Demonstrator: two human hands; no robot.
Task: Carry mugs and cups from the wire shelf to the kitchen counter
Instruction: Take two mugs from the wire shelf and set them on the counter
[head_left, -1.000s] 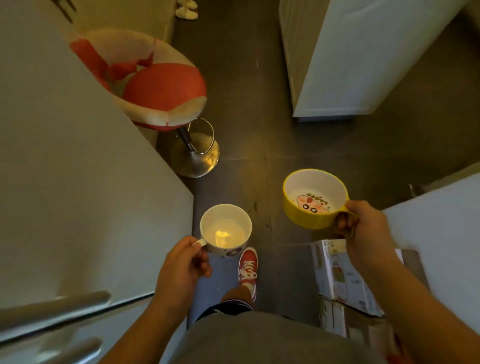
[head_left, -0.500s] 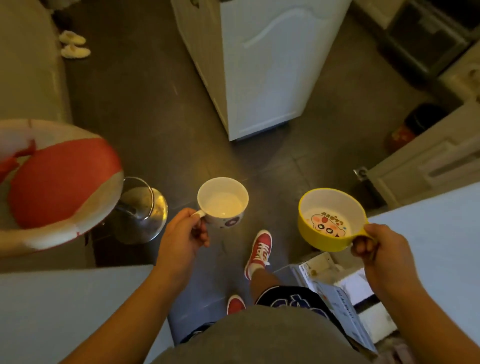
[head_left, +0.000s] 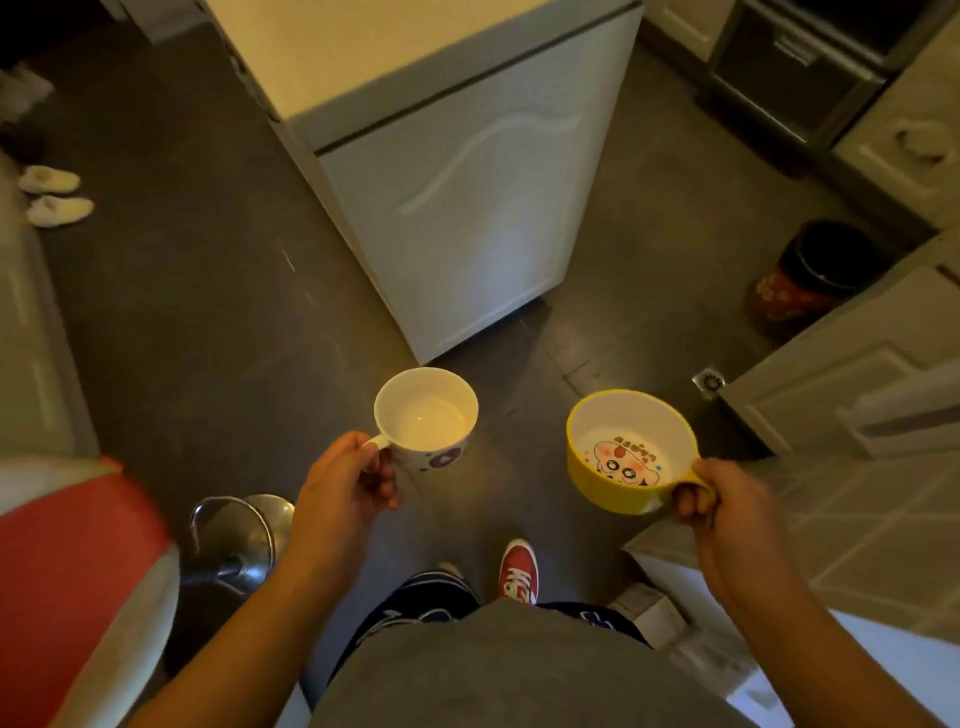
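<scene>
mid-carry: two cups in hand, none set down yet

head view: left hand (head_left: 340, 491) has its fingers curled tight through the handle of a white ceramic mug with a small dark print (head_left: 427, 418), held upright over the dark tiled floor (head_left: 208, 322). right hand (head_left: 724, 506) pinches the stub handle of a wide yellow cup with a cartoon face inside (head_left: 621, 452), fingers closed around it, also upright. both look empty. a white cabinet (head_left: 457, 208) stands ahead and a grey tiled counter surface (head_left: 857, 519) lies just right of the right hand. the wire shelf is out of frame. judgement: pickup done for this pair; what's left is placing both on the counter, then likely more trips. can't tell how many cups remain.
</scene>
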